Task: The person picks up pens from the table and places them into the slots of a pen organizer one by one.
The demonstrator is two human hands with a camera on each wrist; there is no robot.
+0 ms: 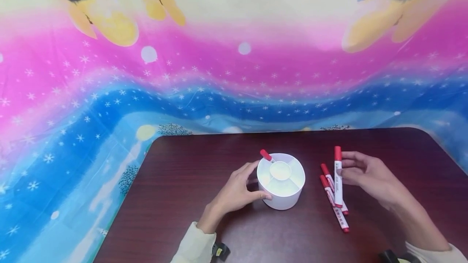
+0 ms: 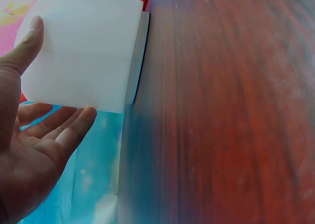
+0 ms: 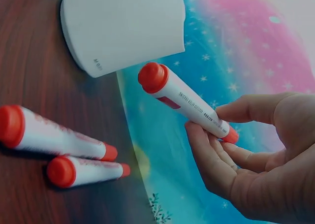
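A white round desk organizer (image 1: 283,201) with divided compartments and a round middle cup stands on the table. One red-capped marker (image 1: 266,155) leans in its back-left compartment. My left hand (image 1: 234,192) holds the organizer's left side, the thumb in front and the fingers behind. To the right, my right hand (image 1: 373,177) pinches a white marker (image 1: 338,188) between thumb and fingers, red cap up in the head view. In the right wrist view this marker (image 3: 192,106) is clear of the table. Below it lie two more red-capped markers (image 1: 341,219), close together.
The dark wooden table (image 1: 175,198) has rounded back corners. Behind it hangs a pink and blue patterned cloth (image 1: 219,80), which reaches down to the table's back and side edges. Black straps with devices (image 1: 220,251) sit at both wrists.
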